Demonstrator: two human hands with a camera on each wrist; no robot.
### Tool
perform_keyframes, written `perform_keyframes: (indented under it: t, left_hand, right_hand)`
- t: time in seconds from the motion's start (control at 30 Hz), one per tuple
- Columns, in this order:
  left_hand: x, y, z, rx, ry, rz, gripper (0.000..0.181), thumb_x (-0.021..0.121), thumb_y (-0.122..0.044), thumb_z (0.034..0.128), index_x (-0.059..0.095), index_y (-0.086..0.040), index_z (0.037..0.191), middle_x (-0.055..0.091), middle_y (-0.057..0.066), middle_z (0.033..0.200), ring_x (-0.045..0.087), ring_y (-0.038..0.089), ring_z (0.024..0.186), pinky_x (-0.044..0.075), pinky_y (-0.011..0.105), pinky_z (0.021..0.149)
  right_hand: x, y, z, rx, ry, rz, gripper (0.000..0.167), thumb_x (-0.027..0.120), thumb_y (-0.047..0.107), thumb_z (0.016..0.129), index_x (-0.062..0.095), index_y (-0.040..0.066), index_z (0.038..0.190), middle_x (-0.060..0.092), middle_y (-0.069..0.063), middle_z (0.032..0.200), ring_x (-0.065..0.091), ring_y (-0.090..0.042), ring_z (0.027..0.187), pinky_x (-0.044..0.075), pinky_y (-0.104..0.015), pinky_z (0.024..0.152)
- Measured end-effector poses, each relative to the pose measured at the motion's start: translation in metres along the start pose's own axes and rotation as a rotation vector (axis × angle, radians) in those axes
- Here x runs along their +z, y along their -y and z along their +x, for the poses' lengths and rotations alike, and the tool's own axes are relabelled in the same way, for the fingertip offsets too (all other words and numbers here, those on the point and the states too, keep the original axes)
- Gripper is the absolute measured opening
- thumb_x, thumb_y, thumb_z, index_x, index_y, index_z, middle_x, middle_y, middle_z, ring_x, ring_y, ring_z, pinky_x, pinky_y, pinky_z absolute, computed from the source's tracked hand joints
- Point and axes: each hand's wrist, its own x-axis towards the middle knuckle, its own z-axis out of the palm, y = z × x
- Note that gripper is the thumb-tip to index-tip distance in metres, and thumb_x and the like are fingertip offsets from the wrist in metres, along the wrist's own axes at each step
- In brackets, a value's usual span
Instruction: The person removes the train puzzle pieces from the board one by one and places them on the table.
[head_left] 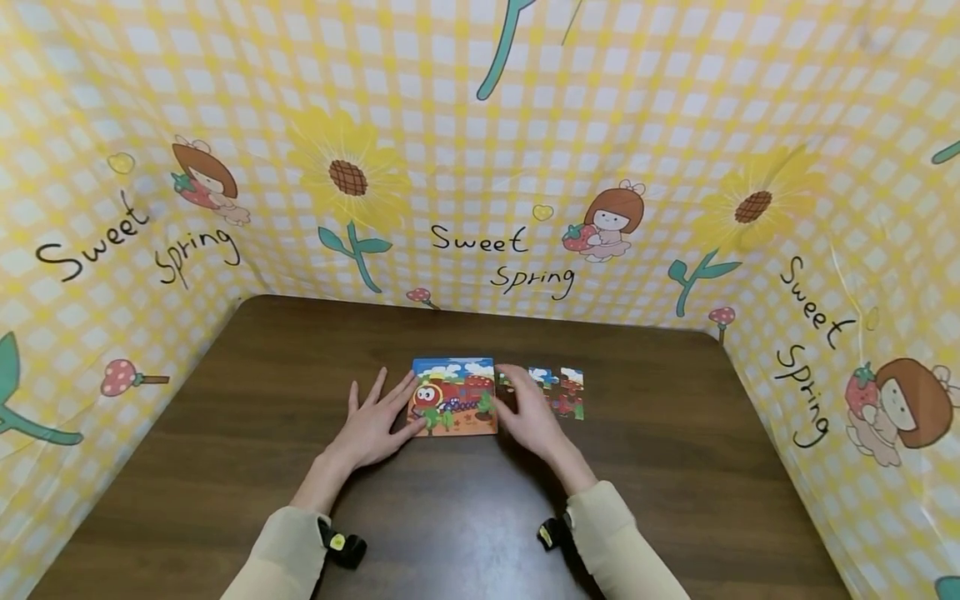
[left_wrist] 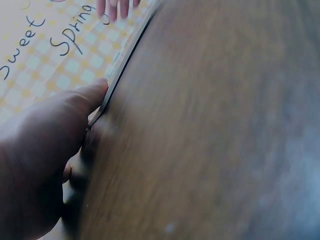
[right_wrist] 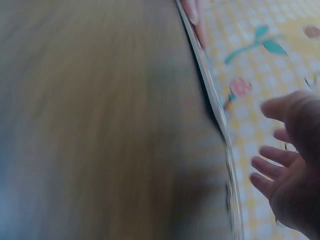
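Observation:
A jigsaw picture (head_left: 465,408) of a red cartoon vehicle with eyes, under a blue sky, lies flat on the brown table. My left hand (head_left: 369,432) rests at its left side with fingers spread, the thumb touching the lower left part. In the left wrist view that thumb meets the picture's thin edge (left_wrist: 116,82). Beside the right edge is my right hand (head_left: 534,418), its fingers loosely bent. From the right wrist, this hand (right_wrist: 295,160) appears with fingers apart and nothing between them. Several joined puzzle pieces (head_left: 572,393) lie just right of it, partly hidden by the hand.
The dark wooden table (head_left: 645,500) has rounded back corners. A yellow checked cloth (head_left: 465,167) with flowers and lettering encloses its back and sides. Black wrist straps with small devices (head_left: 345,550) sit at both sleeves.

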Motion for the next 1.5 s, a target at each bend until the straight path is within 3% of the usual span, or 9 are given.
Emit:
perform_keyframes:
  t: [0.13, 0.23, 0.33, 0.53, 0.77, 0.97, 1.13, 1.5]
  left_hand:
    - [-0.001, 0.000, 0.002, 0.001, -0.006, 0.003, 0.083, 0.064, -0.058, 0.1070, 0.032, -0.022, 0.175, 0.028, 0.003, 0.184, 0.009, 0.047, 0.173, -0.006, 0.085, 0.127]
    - [0.001, 0.000, 0.003, 0.010, -0.008, 0.002, 0.084, 0.063, -0.059, 0.1073, 0.032, -0.021, 0.175, 0.027, 0.002, 0.184, 0.009, 0.046, 0.173, -0.006, 0.085, 0.128]
    - [0.002, 0.000, 0.003, 0.011, -0.007, -0.004, 0.084, 0.063, -0.059, 0.1071, 0.032, -0.020, 0.175, 0.028, 0.003, 0.184, 0.008, 0.046, 0.173, -0.007, 0.085, 0.128]
    - [0.002, 0.001, 0.000, 0.000, -0.029, -0.012, 0.083, 0.066, -0.057, 0.1060, 0.035, -0.021, 0.174, 0.031, 0.003, 0.183, 0.010, 0.047, 0.172, -0.006, 0.085, 0.127]
    - [0.004, 0.001, -0.002, -0.005, -0.034, -0.004, 0.081, 0.065, -0.058, 0.1058, 0.036, -0.024, 0.174, 0.030, 0.002, 0.183, 0.009, 0.047, 0.173, -0.006, 0.085, 0.127]
    - [0.007, 0.003, 0.000, -0.008, -0.031, -0.003, 0.080, 0.063, -0.059, 0.1065, 0.036, -0.026, 0.174, 0.028, 0.001, 0.184, 0.008, 0.045, 0.173, -0.008, 0.084, 0.128]
    - [0.007, 0.003, 0.000, -0.008, -0.029, 0.002, 0.077, 0.062, -0.059, 0.1071, 0.037, -0.029, 0.173, 0.028, 0.002, 0.184, 0.007, 0.046, 0.173, -0.008, 0.085, 0.127]
    - [0.007, 0.003, -0.001, 0.007, -0.035, 0.013, 0.067, 0.059, -0.054, 0.1101, 0.043, -0.032, 0.171, 0.031, 0.004, 0.183, 0.008, 0.048, 0.172, -0.007, 0.086, 0.127]
  right_hand:
    - [0.006, 0.038, 0.014, -0.018, 0.148, 0.025, 0.057, 0.069, 0.031, 0.110, 0.054, 0.011, 0.161, 0.065, -0.013, 0.153, 0.068, -0.030, 0.134, 0.058, -0.052, 0.112]
    - [0.004, 0.062, 0.022, 0.011, 0.186, 0.108, 0.049, 0.069, 0.020, 0.109, 0.060, 0.002, 0.154, 0.073, -0.017, 0.141, 0.073, -0.029, 0.119, 0.062, -0.044, 0.103]
    - [0.004, 0.077, 0.027, 0.072, 0.192, 0.207, 0.043, 0.068, 0.013, 0.109, 0.063, -0.004, 0.149, 0.077, -0.020, 0.137, 0.074, -0.032, 0.114, 0.062, -0.036, 0.096]
    - [0.013, 0.081, 0.035, 0.115, 0.215, 0.304, 0.035, 0.068, 0.011, 0.109, 0.070, -0.003, 0.141, 0.079, -0.021, 0.130, 0.074, -0.030, 0.108, 0.058, -0.023, 0.085]
    - [0.020, 0.080, 0.037, 0.126, 0.249, 0.348, 0.039, 0.074, 0.009, 0.105, 0.070, -0.004, 0.141, 0.079, -0.022, 0.126, 0.070, -0.019, 0.099, 0.054, -0.020, 0.083]
    - [0.019, 0.081, 0.040, 0.110, 0.311, 0.238, 0.055, 0.079, 0.011, 0.102, 0.062, -0.002, 0.153, 0.076, -0.018, 0.128, 0.065, -0.016, 0.098, 0.051, -0.023, 0.084]
    - [0.018, 0.082, 0.041, 0.091, 0.335, 0.132, 0.057, 0.082, 0.016, 0.100, 0.065, 0.005, 0.153, 0.074, -0.015, 0.127, 0.062, -0.015, 0.096, 0.048, -0.026, 0.086]
    - [0.019, 0.084, 0.038, 0.121, 0.309, 0.184, 0.050, 0.084, 0.013, 0.098, 0.071, 0.006, 0.146, 0.073, -0.013, 0.115, 0.060, -0.010, 0.090, 0.048, -0.023, 0.081]
